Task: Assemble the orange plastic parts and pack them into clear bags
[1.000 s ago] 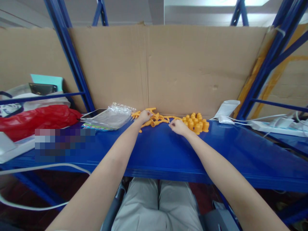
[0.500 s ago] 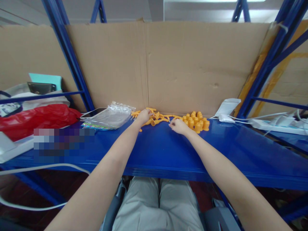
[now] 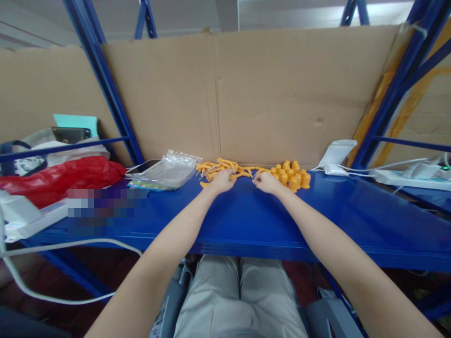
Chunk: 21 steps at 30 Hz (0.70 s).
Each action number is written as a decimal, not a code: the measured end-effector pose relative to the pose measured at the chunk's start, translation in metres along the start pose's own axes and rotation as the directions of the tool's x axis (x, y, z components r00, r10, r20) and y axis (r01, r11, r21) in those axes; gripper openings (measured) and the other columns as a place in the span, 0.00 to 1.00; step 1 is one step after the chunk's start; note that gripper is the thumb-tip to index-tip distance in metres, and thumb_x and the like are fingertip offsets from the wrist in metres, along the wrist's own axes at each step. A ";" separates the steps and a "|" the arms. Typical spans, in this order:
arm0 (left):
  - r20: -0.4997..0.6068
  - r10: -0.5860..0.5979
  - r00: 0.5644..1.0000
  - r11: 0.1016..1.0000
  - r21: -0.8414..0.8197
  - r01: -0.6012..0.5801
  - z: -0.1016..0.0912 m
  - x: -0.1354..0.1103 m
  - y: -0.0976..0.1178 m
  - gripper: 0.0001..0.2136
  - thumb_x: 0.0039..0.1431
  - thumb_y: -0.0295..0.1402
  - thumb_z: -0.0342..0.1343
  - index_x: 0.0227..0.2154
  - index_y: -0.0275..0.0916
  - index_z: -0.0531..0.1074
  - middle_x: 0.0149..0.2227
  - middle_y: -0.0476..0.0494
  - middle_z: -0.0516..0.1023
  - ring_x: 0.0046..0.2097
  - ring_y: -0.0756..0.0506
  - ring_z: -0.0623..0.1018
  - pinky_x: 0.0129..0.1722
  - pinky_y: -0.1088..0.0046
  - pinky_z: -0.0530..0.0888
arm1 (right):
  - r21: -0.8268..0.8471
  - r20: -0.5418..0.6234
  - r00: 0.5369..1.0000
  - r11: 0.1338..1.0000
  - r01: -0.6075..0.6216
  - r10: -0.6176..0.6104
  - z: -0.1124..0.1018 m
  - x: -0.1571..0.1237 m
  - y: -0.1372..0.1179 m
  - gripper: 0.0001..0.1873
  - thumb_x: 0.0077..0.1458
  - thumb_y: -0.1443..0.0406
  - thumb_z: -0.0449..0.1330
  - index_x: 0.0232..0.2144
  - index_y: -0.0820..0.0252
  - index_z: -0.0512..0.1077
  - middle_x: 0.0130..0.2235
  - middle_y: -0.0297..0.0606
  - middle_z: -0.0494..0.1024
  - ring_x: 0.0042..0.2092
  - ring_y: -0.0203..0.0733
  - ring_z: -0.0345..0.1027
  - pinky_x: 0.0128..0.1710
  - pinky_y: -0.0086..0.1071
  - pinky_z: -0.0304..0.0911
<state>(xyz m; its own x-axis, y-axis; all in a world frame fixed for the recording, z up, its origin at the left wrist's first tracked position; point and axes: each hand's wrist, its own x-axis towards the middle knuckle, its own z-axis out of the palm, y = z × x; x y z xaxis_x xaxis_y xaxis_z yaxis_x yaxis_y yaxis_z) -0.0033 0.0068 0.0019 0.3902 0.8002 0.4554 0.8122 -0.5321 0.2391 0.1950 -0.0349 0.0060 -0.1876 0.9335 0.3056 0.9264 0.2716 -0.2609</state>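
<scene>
My left hand rests at the front of a pile of curved orange plastic pieces. Its fingers are closed around an orange piece, mostly covered by the hand. To the right, my right hand is pinched just above the tabletop. A bit of thin silvery chain or spring shows by its fingertips; whether they grip it is unclear. Beside that hand several orange cup-shaped pieces stand upright in a close group. More silvery bits lie at the pile's left side.
The blue tabletop ends at a cardboard wall. Left are clear plastic bags, a phone-like slab and a red bag. A white adapter and a power strip lie right, between blue posts.
My left hand has moved right and nearer to me, from over the pile to its front edge, covering the orange piece there. My right hand stays pinched in nearly the same place. The view shifted slightly.
</scene>
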 end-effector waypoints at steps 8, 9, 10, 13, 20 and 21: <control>-0.002 0.044 0.999 0.978 -0.205 -0.044 0.005 -0.006 0.005 0.13 0.54 0.26 0.56 0.43 0.37 0.75 0.47 0.40 0.79 0.48 0.42 0.78 0.52 0.65 0.72 | 0.051 0.020 0.994 0.993 0.109 -0.110 0.007 -0.002 -0.007 0.10 0.58 0.69 0.55 0.37 0.63 0.77 0.36 0.42 0.80 0.37 0.41 0.73 0.39 0.30 0.63; 0.008 0.042 0.999 0.962 -0.272 -0.038 0.006 -0.004 0.006 0.13 0.54 0.25 0.56 0.44 0.36 0.75 0.46 0.40 0.79 0.46 0.43 0.79 0.50 0.66 0.74 | 0.066 0.016 0.992 0.990 0.126 -0.127 0.009 -0.002 -0.009 0.10 0.59 0.67 0.56 0.39 0.63 0.77 0.36 0.42 0.80 0.37 0.41 0.73 0.39 0.30 0.63; 0.019 0.038 0.999 0.941 -0.338 -0.030 0.007 -0.003 0.007 0.14 0.55 0.25 0.55 0.45 0.35 0.74 0.46 0.39 0.79 0.44 0.45 0.79 0.47 0.67 0.75 | 0.084 0.008 0.989 0.986 0.145 -0.147 0.011 -0.003 -0.010 0.12 0.60 0.66 0.56 0.43 0.62 0.75 0.37 0.42 0.80 0.38 0.41 0.73 0.39 0.30 0.63; 0.034 0.037 0.999 0.886 -0.464 -0.017 0.011 0.001 0.008 0.16 0.56 0.23 0.51 0.47 0.34 0.73 0.46 0.38 0.79 0.42 0.46 0.80 0.43 0.67 0.77 | 0.120 -0.018 0.976 0.969 0.216 -0.216 0.015 -0.004 -0.013 0.18 0.61 0.62 0.55 0.53 0.60 0.70 0.40 0.43 0.79 0.39 0.41 0.73 0.39 0.30 0.63; 0.059 0.082 0.995 0.984 -0.161 -0.071 0.014 -0.004 -0.001 0.21 0.50 0.18 0.50 0.47 0.36 0.76 0.52 0.39 0.77 0.55 0.42 0.75 0.59 0.66 0.67 | 0.099 -0.005 0.939 0.935 0.342 -0.343 0.020 -0.001 -0.009 0.14 0.59 0.61 0.58 0.46 0.57 0.74 0.45 0.41 0.79 0.46 0.42 0.71 0.45 0.33 0.63; 0.085 0.079 0.993 0.989 -0.135 -0.067 0.014 -0.005 -0.003 0.22 0.50 0.18 0.50 0.48 0.37 0.75 0.53 0.40 0.76 0.55 0.42 0.74 0.60 0.66 0.66 | 0.090 -0.002 0.943 0.939 0.332 -0.333 0.020 -0.001 -0.009 0.13 0.59 0.61 0.58 0.45 0.57 0.74 0.45 0.42 0.78 0.47 0.43 0.71 0.45 0.33 0.63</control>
<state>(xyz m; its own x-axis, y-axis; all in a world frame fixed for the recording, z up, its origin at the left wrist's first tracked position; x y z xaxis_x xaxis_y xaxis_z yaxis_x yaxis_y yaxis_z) -0.0013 0.0080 -0.0130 0.4881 0.7765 0.3985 0.7184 -0.6168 0.3217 0.1803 -0.0335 -0.0100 -0.4850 0.7892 0.3768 0.7782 0.5860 -0.2257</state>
